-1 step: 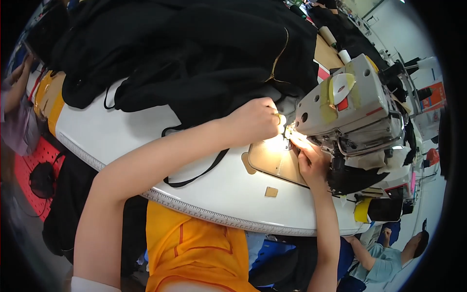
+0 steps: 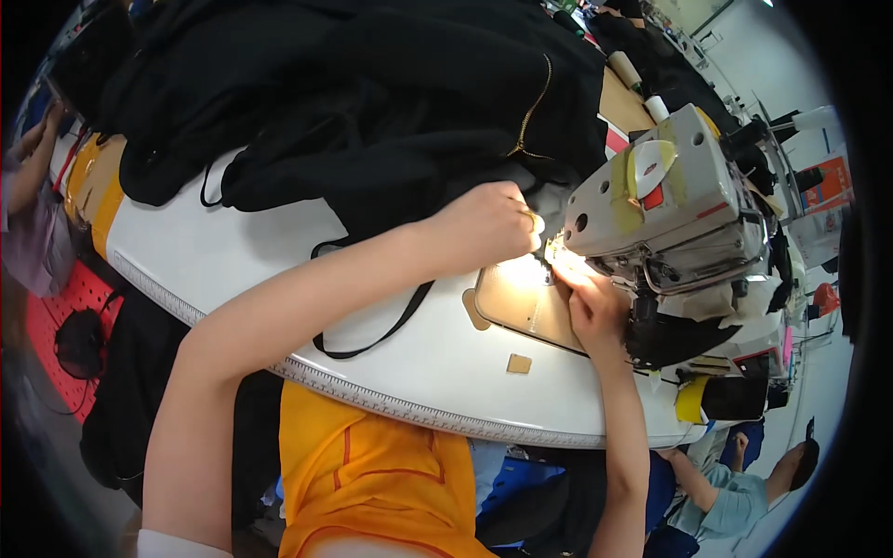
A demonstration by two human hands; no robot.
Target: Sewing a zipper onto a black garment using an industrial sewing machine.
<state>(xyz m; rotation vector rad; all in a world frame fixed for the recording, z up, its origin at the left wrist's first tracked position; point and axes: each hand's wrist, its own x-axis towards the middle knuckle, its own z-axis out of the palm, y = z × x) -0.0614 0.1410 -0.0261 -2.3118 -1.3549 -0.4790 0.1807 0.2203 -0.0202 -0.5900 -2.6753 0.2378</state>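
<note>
A white sewing machine (image 2: pixel 665 200) stands at the right, its lamp glaring on the needle area. A black garment (image 2: pixel 372 102) with a brass zipper (image 2: pixel 537 98) is heaped across the table and runs up to the needle. My left hand (image 2: pixel 493 228), a ring on one finger, is curled closed on the garment's edge just left of the needle. From the near right, my right hand (image 2: pixel 593 302) reaches in with its fingertips beside the presser foot. Glare hides those fingertips and whatever they may pinch. Below both hands lies the metal bed plate (image 2: pixel 530 312).
The white table (image 2: pixel 446 372) has a ruler strip (image 2: pixel 372 406) along its curved front edge. A black strap (image 2: pixel 386 335) loops near my left forearm; a small tan patch (image 2: pixel 519 365) lies nearby. Thread cones (image 2: pixel 625 70) stand behind. Other people sit at far left and lower right.
</note>
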